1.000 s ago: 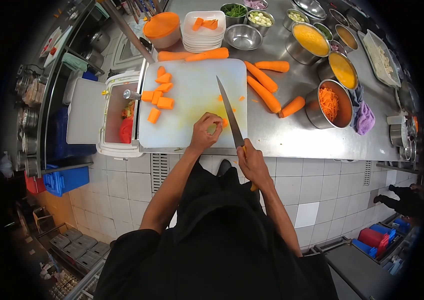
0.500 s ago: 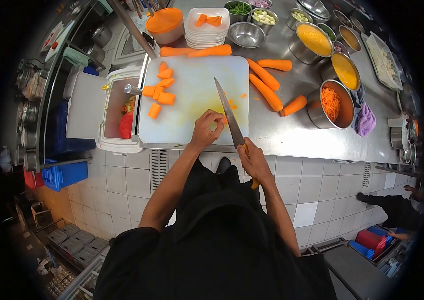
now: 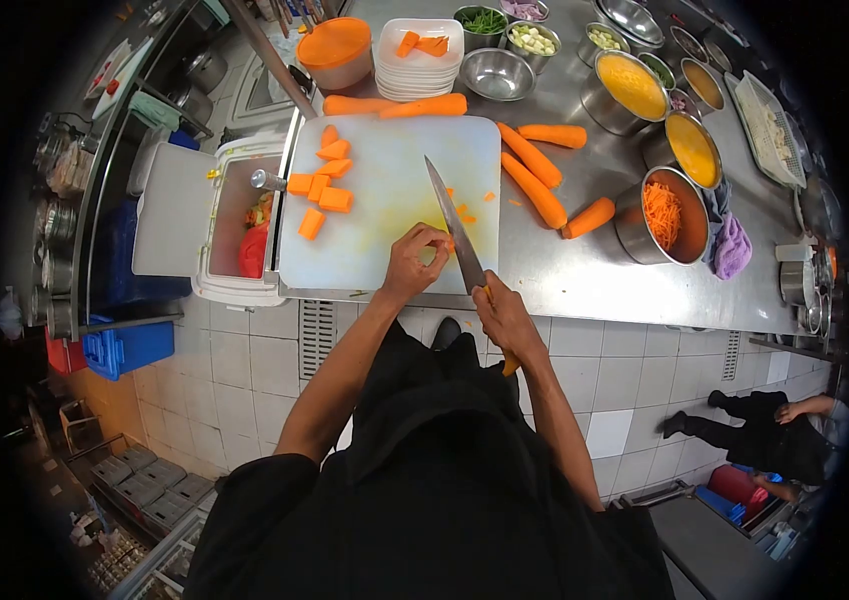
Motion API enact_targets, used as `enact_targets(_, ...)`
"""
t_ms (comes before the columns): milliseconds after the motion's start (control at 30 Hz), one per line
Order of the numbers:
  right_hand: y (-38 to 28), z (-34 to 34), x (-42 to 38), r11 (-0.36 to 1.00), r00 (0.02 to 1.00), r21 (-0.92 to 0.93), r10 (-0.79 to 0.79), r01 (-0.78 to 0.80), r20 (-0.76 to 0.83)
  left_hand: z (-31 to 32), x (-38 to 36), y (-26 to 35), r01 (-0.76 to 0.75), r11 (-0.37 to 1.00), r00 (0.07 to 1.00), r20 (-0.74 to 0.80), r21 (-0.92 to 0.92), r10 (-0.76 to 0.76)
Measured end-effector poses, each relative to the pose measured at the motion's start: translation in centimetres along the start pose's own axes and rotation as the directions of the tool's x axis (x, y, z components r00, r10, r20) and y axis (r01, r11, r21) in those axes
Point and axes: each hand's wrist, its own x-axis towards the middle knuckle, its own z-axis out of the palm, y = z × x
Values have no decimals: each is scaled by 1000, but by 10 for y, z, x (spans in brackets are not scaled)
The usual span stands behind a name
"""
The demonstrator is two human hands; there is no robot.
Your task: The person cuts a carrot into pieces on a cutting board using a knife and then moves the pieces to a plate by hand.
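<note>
Over the cutting board [image 3: 374, 160], at its five o'clock, the left hand [image 3: 416, 262] curls inward, fingertips closed on a small carrot piece [image 3: 449, 244], mostly hidden. The right hand [image 3: 506, 318], between four and five, wraps around the handle of the knife [image 3: 454, 230], whose blade points toward eleven. The piece shows bright orange beside the blade. Flat-faced carrot blocks [image 3: 335, 200] lie around nine to ten; smooth, tapered whole carrots [image 3: 534, 190] lie at three on the shiny metal counter [image 3: 604, 285]. Yellow stains the white board.
</note>
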Motion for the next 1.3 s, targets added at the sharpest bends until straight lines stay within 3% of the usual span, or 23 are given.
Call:
enact_targets(67,-1,-4,-2,999,999,27,31,-32,22,0,0,1,1,1000,1000,-1,22,-1)
enact_targets(133,-8,-8,-11,944,984,282,148,-170,96,-2,2,3,4,999,1000,-4,47,-3)
enact_targets(233,-13,-15,-19,875,964,405,237,-265,118,-1,4,4,-55,997,997,-47,54,57)
enact_targets(333,-13,-20,-23,866,963,422,254,-269,93,-3,12,8,-5,1000,1000,28,-13,6)
enact_targets(400,-12,-21,-25,861,963,435,257,-265,79,-8,19,8,16,999,982,186,46,-24)
enact_targets(433,-12,-21,-26,857,963,443,259,-264,74,-12,22,6,13,999,982,190,44,-21)
enact_targets(500,-10,-19,-28,858,963,442,261,-262,65,-18,28,2,-84,988,933,358,129,33)
enact_targets(533,-10,-19,-28,860,964,440,260,-258,57,-19,29,2,-90,988,933,359,129,38)
enact_targets(667,-12,-15,-30,875,971,428,236,-227,32,-15,17,-1,195,978,934,290,70,-207)
enact_targets(800,-13,-9,-28,901,979,389,202,-193,19,-6,1,4,483,875,859,172,45,-483)
enact_targets(933,-15,-3,-26,911,977,357,213,-207,23,-1,-7,17,496,868,865,95,-7,-493)
enact_targets(1000,-16,1,-26,913,976,350,216,-210,21,-6,-9,25,582,789,812,91,-196,-576)
enact_targets(1100,-17,8,-28,929,978,308,208,-202,14,-7,-14,13,538,765,826,41,-355,-562)
enact_targets(1300,-11,22,-22,955,981,223,195,-194,15,-4,-18,4,478,836,871,26,-268,-490)
